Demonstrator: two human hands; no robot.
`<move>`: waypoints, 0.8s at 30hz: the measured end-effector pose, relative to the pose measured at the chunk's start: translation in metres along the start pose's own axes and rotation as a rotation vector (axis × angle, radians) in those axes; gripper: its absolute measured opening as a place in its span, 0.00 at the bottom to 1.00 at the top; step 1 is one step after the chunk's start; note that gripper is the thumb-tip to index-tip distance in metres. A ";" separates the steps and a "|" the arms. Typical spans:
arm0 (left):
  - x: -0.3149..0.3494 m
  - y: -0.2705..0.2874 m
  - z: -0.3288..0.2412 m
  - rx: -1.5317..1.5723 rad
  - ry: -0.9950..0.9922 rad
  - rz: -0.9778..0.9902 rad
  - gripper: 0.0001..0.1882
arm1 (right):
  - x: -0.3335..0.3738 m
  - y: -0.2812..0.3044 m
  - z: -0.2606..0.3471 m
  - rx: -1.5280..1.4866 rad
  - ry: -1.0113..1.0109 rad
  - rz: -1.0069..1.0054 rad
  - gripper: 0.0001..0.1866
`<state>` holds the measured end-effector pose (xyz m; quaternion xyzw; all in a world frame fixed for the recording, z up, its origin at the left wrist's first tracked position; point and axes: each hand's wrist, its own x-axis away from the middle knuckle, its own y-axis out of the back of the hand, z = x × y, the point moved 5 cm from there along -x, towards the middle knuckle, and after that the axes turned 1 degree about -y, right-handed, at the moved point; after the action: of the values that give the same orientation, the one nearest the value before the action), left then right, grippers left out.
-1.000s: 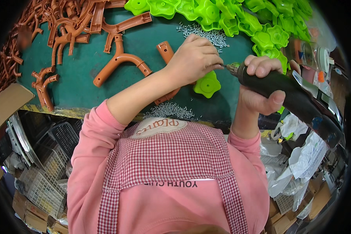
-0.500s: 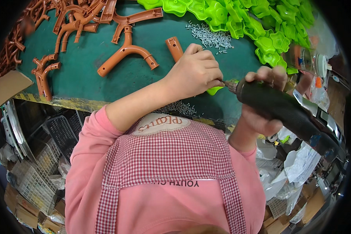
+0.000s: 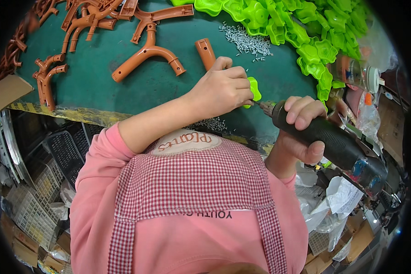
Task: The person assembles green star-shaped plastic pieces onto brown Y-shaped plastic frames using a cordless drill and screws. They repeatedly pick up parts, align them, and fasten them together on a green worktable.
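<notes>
My left hand (image 3: 224, 89) is closed over a brown plastic tube (image 3: 205, 51), whose holed end sticks out beyond the knuckles. A small bright green plastic piece (image 3: 254, 90) shows beside those fingers; how it meets the tube is hidden. My right hand (image 3: 302, 125) is wrapped around a black power screwdriver (image 3: 322, 134), lying slanted with its bit toward my left fingertips. Whether the bit touches a screw cannot be made out. Left of my left hand, a Y-shaped brown branch piece (image 3: 146, 55) lies on the green tabletop (image 3: 100, 84).
Loose silver screws (image 3: 246, 42) lie beyond my hands, with more small screws (image 3: 211, 123) near the table edge. Green leaf-like parts (image 3: 301, 43) are heaped at the far right, brown branch parts (image 3: 86, 23) at the far left. A clear jar (image 3: 358, 73) lies at right.
The screwdriver's tip has shifted slightly left and down, and its rear end has swung toward me. My left hand has moved a little left, showing more of the green piece.
</notes>
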<state>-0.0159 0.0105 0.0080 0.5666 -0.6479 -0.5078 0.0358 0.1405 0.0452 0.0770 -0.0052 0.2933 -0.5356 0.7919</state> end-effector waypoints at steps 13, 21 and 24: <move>0.006 -0.032 0.015 0.072 0.317 0.204 0.39 | 0.011 0.006 -0.004 0.226 -0.047 -0.134 0.44; 0.009 -0.031 0.015 0.107 0.269 0.117 0.37 | 0.005 -0.019 -0.017 0.211 -0.095 0.032 0.35; 0.010 -0.031 0.016 0.122 0.274 0.111 0.37 | 0.007 -0.012 -0.031 0.223 -0.051 0.145 0.35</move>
<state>-0.0072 0.0179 -0.0266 0.5949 -0.6971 -0.3826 0.1175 0.1178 0.0433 0.0516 0.0903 0.2112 -0.5061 0.8313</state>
